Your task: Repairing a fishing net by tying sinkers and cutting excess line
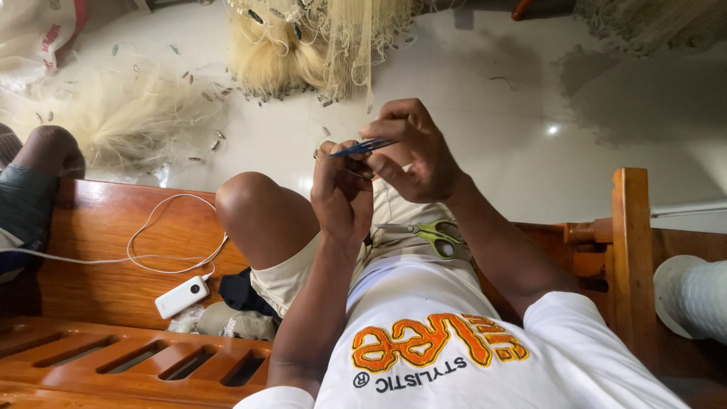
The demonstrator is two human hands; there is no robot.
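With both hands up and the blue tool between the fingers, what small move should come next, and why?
Probably a short push of the blue netting needle through the fine line pinched in the left hand. The right hand grips the needle's rear, its tip points at the left fingertips, and the two hands nearly touch. The green-handled scissors lie unused on the lap, so cutting seems not due yet.
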